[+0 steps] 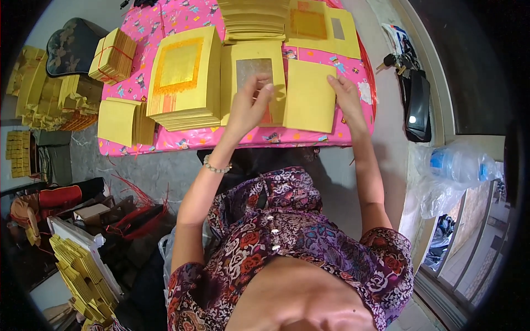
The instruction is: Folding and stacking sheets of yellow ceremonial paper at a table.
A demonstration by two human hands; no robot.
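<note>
My right hand (345, 91) pinches the upper right edge of a plain yellow paper sheet (310, 98), which looks folded and lies by the table's near edge. Above another yellow sheet with a silver square (255, 71) is my left hand (254, 102), its fingers loosely bent and apart, with nothing visible in them. That hand partly covers the silver square. Just left of it stands a thick stack of yellow joss paper (185, 77), its top sheet bearing a gold square with an orange border.
A pink patterned cloth (182, 144) covers the table. Farther back sit a tall yellow paper stack (255, 19) and gold-marked sheets (323, 27). At left are a red-tied bundle (113, 55) and folded papers (118, 121). Keys (395, 62) and a bagged water bottle (455, 165) are right.
</note>
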